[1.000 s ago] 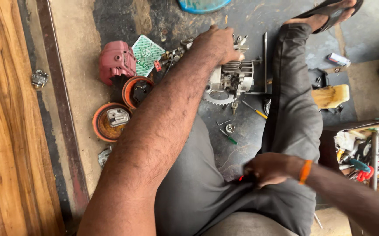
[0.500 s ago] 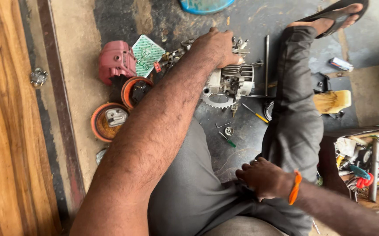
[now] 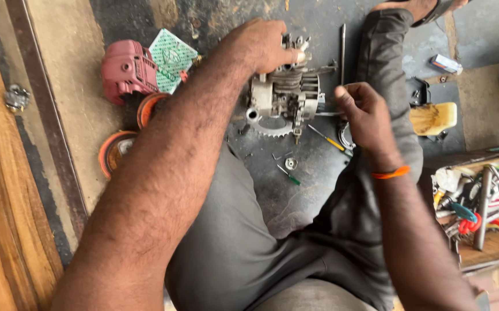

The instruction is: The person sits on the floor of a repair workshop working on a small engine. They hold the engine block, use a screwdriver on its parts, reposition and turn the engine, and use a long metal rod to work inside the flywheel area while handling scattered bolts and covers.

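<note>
Item: small engine block [image 3: 284, 98], grey cast metal with cooling fins, toothed wheel at its near side. It stands on the dark stained floor [image 3: 295, 190] between my legs.

My left hand [image 3: 261, 45]: grip clenched over the top of the engine block, fingers curled down its far side.

My right hand [image 3: 360, 115]: at the block's right side, fingers pinched on a thin metal rod [image 3: 330, 114] that runs to the block; an orange band sits on the wrist.

Packages and labels: green-and-white patterned square packet [image 3: 171, 57], flat, lying left of the block against the pink cover. Small white box with red and blue print [image 3: 446, 63], far right on the floor.

Other pieces: pink plastic engine cover [image 3: 125, 69], ribbed and scuffed; two orange round cups [image 3: 117, 152] near it, left of my arm. Yellow-handled screwdriver [image 3: 327, 138] and green-handled screwdriver [image 3: 288, 174] on the floor just below the block. A long steel rod [image 3: 342, 49] lies beyond the block. Wooden tray of mixed tools [image 3: 485, 201] at right.
</note>
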